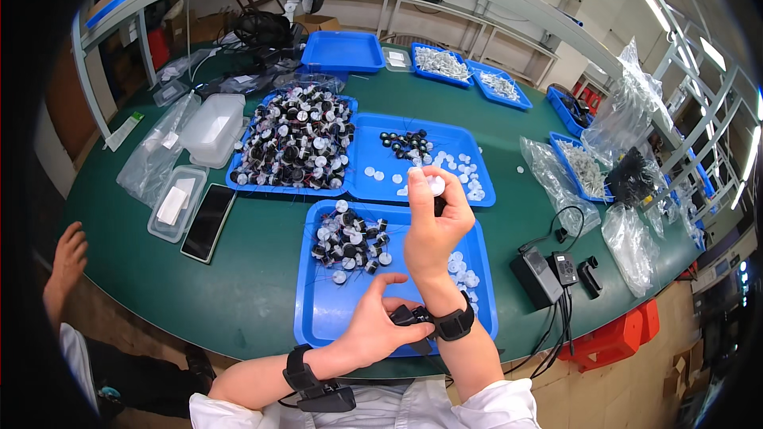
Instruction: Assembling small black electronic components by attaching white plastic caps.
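My right hand (435,226) is raised over the near tray, its thumb and fingers closed on a small round part with a white cap (435,185). Something black shows below that cap, mostly hidden by the fingers. Lower down, my left hand (377,322) grips a small black box (409,316) beside the strap (455,321) on my right wrist. Beneath both hands lies a blue tray (318,314). A heap of black round parts with white caps and thin wires (350,242) fills its far left, and loose white caps (463,274) lie at its right.
Beyond stand a blue tray piled with similar parts (298,139) and one with black parts and white discs (373,123). At left lie a phone (208,222) and plastic boxes (213,131); at right, power adapters (536,276) with cables and plastic bags (629,246). Another person's hand (70,254) is at far left.
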`<state>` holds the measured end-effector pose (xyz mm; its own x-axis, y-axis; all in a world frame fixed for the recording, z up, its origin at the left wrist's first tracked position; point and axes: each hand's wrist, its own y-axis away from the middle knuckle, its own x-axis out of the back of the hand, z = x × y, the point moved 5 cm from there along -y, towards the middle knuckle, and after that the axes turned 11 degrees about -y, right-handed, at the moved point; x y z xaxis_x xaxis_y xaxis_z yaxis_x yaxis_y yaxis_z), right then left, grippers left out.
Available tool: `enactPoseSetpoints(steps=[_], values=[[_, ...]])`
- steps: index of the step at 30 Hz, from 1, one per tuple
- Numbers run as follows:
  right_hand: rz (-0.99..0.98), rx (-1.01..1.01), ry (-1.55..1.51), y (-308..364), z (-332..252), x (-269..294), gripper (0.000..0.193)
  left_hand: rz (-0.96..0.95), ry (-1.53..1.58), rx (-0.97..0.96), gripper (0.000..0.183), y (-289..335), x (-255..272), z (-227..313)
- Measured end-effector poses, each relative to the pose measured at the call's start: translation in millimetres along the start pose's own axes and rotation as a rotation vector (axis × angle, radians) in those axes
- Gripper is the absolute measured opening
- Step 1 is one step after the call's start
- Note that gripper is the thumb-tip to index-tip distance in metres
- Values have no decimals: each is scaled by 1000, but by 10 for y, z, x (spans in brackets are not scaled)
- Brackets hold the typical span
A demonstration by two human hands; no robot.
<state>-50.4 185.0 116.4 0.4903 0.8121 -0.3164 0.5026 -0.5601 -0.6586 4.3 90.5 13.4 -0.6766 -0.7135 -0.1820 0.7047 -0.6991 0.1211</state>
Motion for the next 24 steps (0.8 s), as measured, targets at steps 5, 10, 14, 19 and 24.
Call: enactPoseSetpoints(steps=[5, 10, 14, 19, 24], values=[[-74, -325, -440, 12, 64, -30, 13, -57, 28, 20, 80, 20, 36, 178], [-209, -643, -1018, 37, 78, -129, 17, -93, 72, 41, 87, 12, 38, 195], [-282, -640, -1150, 19, -69, -160, 19, -131, 59, 62, 90, 17, 19, 161], [-120, -418, -469, -69, -87, -9, 11, -53, -108, -71, 82, 108, -14, 182], [-110, -295, -188, -77, -59, 153, 14, 89, 8, -94, 57, 15, 321, 331]])
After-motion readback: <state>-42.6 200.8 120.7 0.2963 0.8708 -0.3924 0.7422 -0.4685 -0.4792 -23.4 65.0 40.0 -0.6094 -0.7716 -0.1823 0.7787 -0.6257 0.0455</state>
